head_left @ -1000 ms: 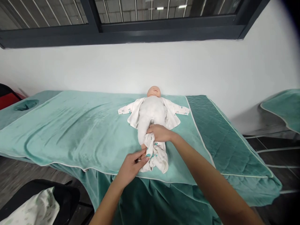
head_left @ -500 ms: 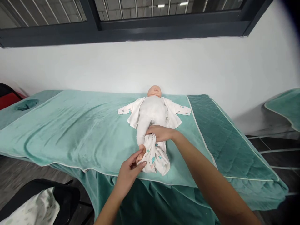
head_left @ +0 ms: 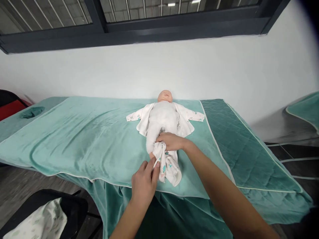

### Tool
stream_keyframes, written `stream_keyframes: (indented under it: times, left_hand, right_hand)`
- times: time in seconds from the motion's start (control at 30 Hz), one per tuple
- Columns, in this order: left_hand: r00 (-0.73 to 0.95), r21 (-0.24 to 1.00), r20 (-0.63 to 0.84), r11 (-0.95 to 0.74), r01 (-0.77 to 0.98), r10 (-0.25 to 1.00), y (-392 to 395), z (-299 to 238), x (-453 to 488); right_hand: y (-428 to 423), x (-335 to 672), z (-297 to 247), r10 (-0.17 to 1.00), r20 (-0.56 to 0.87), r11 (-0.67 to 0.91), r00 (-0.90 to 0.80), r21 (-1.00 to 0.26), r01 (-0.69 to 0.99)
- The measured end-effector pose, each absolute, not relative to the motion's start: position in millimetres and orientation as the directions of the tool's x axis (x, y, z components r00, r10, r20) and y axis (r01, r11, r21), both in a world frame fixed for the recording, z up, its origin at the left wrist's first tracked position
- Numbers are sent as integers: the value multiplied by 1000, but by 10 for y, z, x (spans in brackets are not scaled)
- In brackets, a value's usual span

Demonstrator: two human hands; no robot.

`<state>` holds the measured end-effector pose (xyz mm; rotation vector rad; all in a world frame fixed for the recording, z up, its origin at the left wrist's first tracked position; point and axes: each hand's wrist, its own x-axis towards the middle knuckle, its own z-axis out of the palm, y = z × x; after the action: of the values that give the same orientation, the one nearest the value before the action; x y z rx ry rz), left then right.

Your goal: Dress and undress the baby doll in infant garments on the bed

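A baby doll (head_left: 163, 114) with a white cloth body lies on its back, arms spread in an open white jacket (head_left: 185, 126) with printed cuffs. White baby pants (head_left: 173, 169) with green prints are bunched around its lower legs. My right hand (head_left: 171, 141) is closed on the bunched upper part of the pants, between the doll's legs. At the ankle on the left of the picture, my left hand (head_left: 145, 182) pinches the fabric between thumb and fingers. That hand hides the doll's foot.
The doll rests on a padded bed with a light green cover (head_left: 99, 132) and a darker quilted section (head_left: 234, 142) at right. A black chair (head_left: 74, 209) holding a printed cloth (head_left: 40, 222) stands at lower left. Behind are a white wall (head_left: 124, 69) and window frame (head_left: 174, 31).
My left hand has moved slightly right and closed on the pants fabric, covering the foot that showed before. My right hand keeps its hold. The view has shifted a little.
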<state>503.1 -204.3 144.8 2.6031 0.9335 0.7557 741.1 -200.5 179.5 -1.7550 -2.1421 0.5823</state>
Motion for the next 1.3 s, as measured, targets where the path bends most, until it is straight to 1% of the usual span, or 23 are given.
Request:
stream_keyframes:
  times: [0.1, 0.23, 0.3, 0.4, 0.47, 0.5, 0.6, 0.7, 0.87, 0.97, 1.03, 1.13, 1.2, 1.3]
  left_hand:
    - [661, 459, 314, -719, 523, 681, -2081, 1478, 5018]
    - [700, 607, 166, -632, 482, 694, -2059, 1528, 5012]
    - [702, 713, 100, -543, 444, 705, -2009, 1530, 5014]
    - [614, 859, 46, -345, 378, 788, -1894, 1488, 5027]
    - [554, 909, 32, -255, 331, 832, -1797, 1439, 5050]
    - [541, 918, 35, -241, 314, 840, -1743, 1412, 5069]
    - [538, 909, 96, -294, 295, 838, -1559, 1342, 5162]
    - [545, 861, 183, -401, 313, 818, -1335, 1319, 5308]
    - [601, 775, 275, -543, 323, 750, -950, 1399, 5584]
    - [651, 716, 300, -616, 329, 697, -769, 1443, 5720]
    - [675, 676, 319, -659, 330, 665, -674, 1451, 5793]
    - [690, 653, 371, -702, 283, 622, -575, 1460, 5877]
    - [683, 661, 398, -708, 249, 612, -534, 1484, 5923]
    - [644, 723, 399, -656, 217, 652, -478, 1552, 5998]
  right_hand:
    - [-2009, 7390, 1801, 985, -26, 138, -170, -473, 870]
    - [-2011, 7384, 1801, 984, -24, 146, -177, -461, 875]
    - [-2011, 7382, 1796, 985, -25, 137, -168, -468, 873]
    - [-2012, 7365, 1794, 991, -26, 102, -129, -472, 876]
    - [-2014, 7348, 1798, 995, -26, 75, -99, -469, 880]
    - [-2015, 7341, 1800, 996, -27, 63, -85, -470, 880]
    - [-2022, 7332, 1809, 997, -34, 49, -73, -471, 881]
    - [-2021, 7340, 1817, 995, -28, 74, -100, -483, 873]
    - [-2011, 7325, 1801, 998, -8, 53, -65, -480, 876]
    - [-2026, 7273, 1779, 998, 62, 55, -32, -430, 901]
    - [-2042, 7232, 1776, 993, 113, 27, 17, -379, 925]
    - [-2050, 7205, 1812, 986, 149, -18, 73, -339, 941]
    - [-2035, 7226, 1865, 986, 144, -23, 81, -366, 930]
    - [-1977, 7305, 1957, 992, 118, 12, 49, -467, 884]
